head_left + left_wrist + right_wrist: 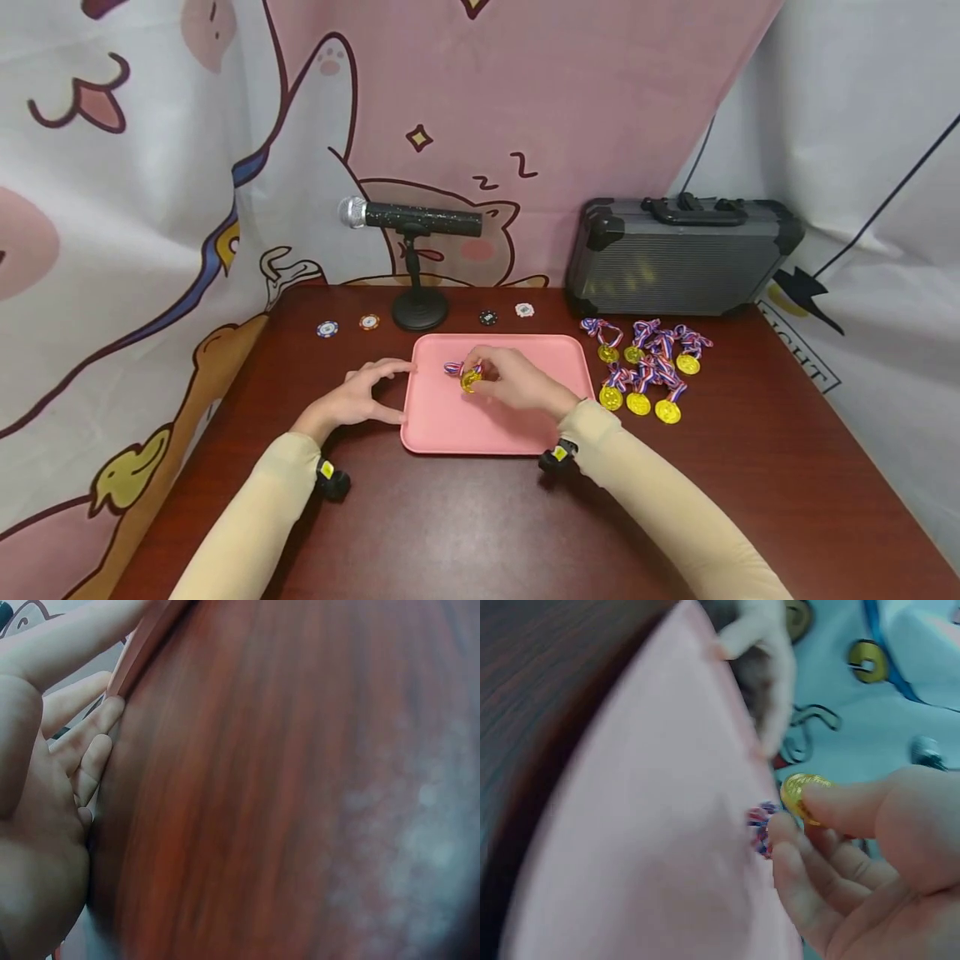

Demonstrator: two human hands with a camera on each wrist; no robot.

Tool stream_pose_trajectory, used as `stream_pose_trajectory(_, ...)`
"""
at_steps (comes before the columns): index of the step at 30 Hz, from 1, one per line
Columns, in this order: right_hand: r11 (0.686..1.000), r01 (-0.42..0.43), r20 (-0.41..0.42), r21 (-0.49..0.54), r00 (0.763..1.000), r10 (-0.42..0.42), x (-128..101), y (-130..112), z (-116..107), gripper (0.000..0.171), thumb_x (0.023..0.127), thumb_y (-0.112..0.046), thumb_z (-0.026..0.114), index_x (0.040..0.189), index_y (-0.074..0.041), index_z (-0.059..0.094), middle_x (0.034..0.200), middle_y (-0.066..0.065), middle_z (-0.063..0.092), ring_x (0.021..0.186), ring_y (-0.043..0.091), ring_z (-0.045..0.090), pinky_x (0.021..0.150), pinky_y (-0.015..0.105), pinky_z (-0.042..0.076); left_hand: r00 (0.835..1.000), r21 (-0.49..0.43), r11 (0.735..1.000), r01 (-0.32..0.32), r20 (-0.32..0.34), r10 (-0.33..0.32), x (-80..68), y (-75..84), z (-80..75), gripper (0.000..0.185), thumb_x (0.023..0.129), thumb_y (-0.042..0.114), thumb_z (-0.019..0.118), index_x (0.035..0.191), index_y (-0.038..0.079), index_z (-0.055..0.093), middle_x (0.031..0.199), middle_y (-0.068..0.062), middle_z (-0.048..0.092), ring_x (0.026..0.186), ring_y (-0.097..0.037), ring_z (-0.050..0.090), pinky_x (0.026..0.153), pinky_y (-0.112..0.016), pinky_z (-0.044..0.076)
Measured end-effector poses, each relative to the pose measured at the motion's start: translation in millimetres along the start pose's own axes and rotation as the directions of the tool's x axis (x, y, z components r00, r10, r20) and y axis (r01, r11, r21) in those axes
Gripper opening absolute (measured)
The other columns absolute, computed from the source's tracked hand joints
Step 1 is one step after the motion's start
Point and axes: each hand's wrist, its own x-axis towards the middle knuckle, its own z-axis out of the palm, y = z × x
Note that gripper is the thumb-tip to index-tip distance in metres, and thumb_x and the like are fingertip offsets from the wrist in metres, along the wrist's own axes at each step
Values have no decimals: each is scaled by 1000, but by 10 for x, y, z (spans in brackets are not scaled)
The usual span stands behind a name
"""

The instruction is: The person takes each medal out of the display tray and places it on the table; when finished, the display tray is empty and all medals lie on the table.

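Observation:
A pink tray (442, 421) lies on the table in the head view. At its left edge is my left hand (362, 397), thumb and fingers spread apart, the tips touching the rim. In the left wrist view, that hand's fingers (96, 761) extend beside the table surface. Over the tray my right hand (517, 380) pinches a gold medal (470, 382) between thumb and fingers. The medal's red, white and blue ribbon (453, 367) is bunched just left of it. The right wrist view shows the gold disc (802, 793) under the thumb, with part of the ribbon hidden behind the fingers.
Several more medals (638, 403) with bunched ribbons lie right of the tray. Behind them stands a dark metal case (675, 262). A microphone (420, 218) on a stand is at the back, with poker chips (369, 322) on both sides of its base. Printed cloth hangs around the table.

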Motion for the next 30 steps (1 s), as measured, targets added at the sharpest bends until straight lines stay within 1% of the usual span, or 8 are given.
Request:
stream_pose_trajectory(3, 992, -28, -47, 126, 998, 34, -140, -4, -212, 23, 94, -5, 79, 114, -12, 69, 93, 2, 66, 83, 17, 62, 75, 28, 51, 1000, -2, 1000, 0, 1, 0, -7, 1, -5, 85, 75, 37, 96, 150, 25, 57, 150, 1, 56, 129, -31, 48, 102, -59, 18)
stream_pose_trajectory(5, 983, -18, -85, 180, 996, 34, -236, -5, -368, 27, 93, -1, 77, 117, -8, 68, 94, 6, 66, 84, 18, 66, 76, 27, 54, 1000, -3, 1000, 0, 3, 0, -11, 1, -9, 86, 75, 37, 96, 151, 25, 57, 150, 1, 56, 129, -30, 47, 102, -60, 18)
stream_pose_trajectory(8, 974, 32, -152, 226, 988, 3, -397, 7, -613, 31, 93, 4, 76, 121, -3, 66, 94, 14, 66, 81, 20, 68, 75, 26, 56, 1000, -4, 1000, 6, 3, -6, -17, 2, -13, 86, 75, 37, 96, 151, 25, 57, 151, 1, 55, 130, -31, 47, 103, -61, 18)
stream_pose_trajectory(11, 974, 41, -211, 222, 977, 7, -590, 22, -860, 31, 94, 4, 74, 123, -2, 65, 96, 18, 67, 80, 21, 69, 73, 26, 57, 1000, -8, 1000, 15, 2, -15, -20, 5, -9, 86, 74, 38, 96, 150, 26, 57, 151, 1, 55, 129, -30, 47, 104, -61, 17)
stream_pose_trajectory(17, 985, -56, -281, 162, 954, 100, -1005, 137, -1287, 33, 98, -2, 73, 128, -5, 62, 100, 15, 68, 83, 26, 72, 69, 27, 57, 1000, -22, 1000, 5, -1, -5, -22, -12, 2, 84, 75, 36, 96, 149, 25, 59, 151, -1, 56, 130, -33, 48, 103, -62, 17)
stream_pose_trajectory(22, 986, -156, -335, 51, 928, 164, -1321, 275, -1553, 34, 99, -8, 73, 132, -9, 63, 103, 12, 69, 84, 15, 71, 66, 29, 56, 1000, -18, 1000, 16, -2, -16, -24, -19, 2, 84, 75, 36, 96, 149, 26, 59, 150, -1, 56, 129, -32, 48, 104, -62, 17)
stream_pose_trajectory(28, 965, -263, -413, -3, 879, 238, -1651, 445, -1844, 34, 100, -7, 72, 134, -9, 65, 103, 11, 69, 82, 8, 71, 63, 27, 54, 1000, 0, 1000, 21, -4, -21, -15, -13, -3, 84, 76, 39, 95, 150, 27, 57, 150, 0, 56, 129, -30, 48, 105, -61, 18)
stream_pose_trajectory(30, 962, -274, -421, -23, 875, 239, -1764, 523, -1936, 35, 101, -6, 71, 134, -6, 64, 102, 12, 69, 81, 6, 71, 63, 24, 54, 1000, 2, 1000, 18, -4, -18, -14, -18, 3, 84, 76, 39, 95, 150, 27, 57, 150, 0, 55, 130, -30, 48, 104, -61, 19)
